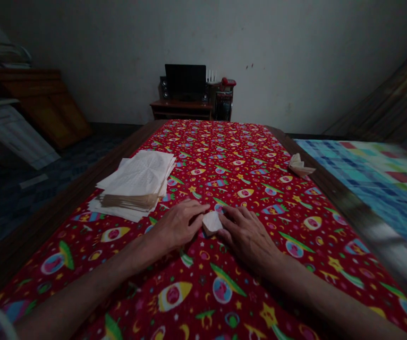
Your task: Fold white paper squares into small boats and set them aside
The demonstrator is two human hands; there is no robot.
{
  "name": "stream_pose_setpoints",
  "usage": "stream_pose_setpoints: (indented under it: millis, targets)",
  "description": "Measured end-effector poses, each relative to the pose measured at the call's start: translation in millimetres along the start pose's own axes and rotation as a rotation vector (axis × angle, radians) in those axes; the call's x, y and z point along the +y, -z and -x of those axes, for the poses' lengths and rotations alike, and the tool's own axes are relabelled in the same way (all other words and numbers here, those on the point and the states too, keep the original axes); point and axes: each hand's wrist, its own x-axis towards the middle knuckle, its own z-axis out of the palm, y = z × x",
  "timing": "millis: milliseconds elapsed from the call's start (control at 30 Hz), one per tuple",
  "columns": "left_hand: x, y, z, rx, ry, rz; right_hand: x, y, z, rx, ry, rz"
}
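Note:
A small piece of folded paper (212, 223) rests on the red patterned cloth (221, 264), between my two hands. My left hand (180, 221) has its thumb and fingertips at the paper's left edge. On the opposite side, the thumb and fingers of my right hand (245, 230) grip the right edge. To the left lies a stack of paper sheets (136, 177), whose top white sheet shows creases. A folded paper piece (300, 166) with upright points sits near the right edge of the cloth.
Dark wooden edging (288, 141) borders the cloth. Beyond its far end are a black monitor (185, 79) and speakers on a small stand (182, 108). A bed with a checked cover (366, 184) is at the right, and a wooden cabinet (44, 104) at the left.

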Motion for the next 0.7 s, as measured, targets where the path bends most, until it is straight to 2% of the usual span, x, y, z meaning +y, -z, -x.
stream_pose_setpoints:
  millis: [67,200,300,400,533,700]
  targets:
    - [0.4,-2.4,-5.1,-0.018,0.058,-0.023,-0.8,0.6,-0.4,0.012,-0.01,-0.011]
    - [2.6,-3.3,-10.9,-0.102,0.071,-0.022,-1.7,2.1,-2.0,0.024,-0.023,-0.045]
    - [6.4,0.9,-14.3,-0.174,0.207,0.049,0.9,1.1,-0.9,0.062,-0.037,-0.134]
    - [11.0,4.6,-17.7,-0.245,0.356,0.242,4.7,0.1,1.0,0.129,-0.028,-0.301]
    - [15.1,1.4,-19.2,-0.205,0.393,0.439,6.2,1.1,-0.7,0.143,-0.124,-0.555]
    - [15.8,-7.0,-18.4,-0.123,0.325,0.472,6.2,0.4,-6.7,0.087,-0.234,-0.712]
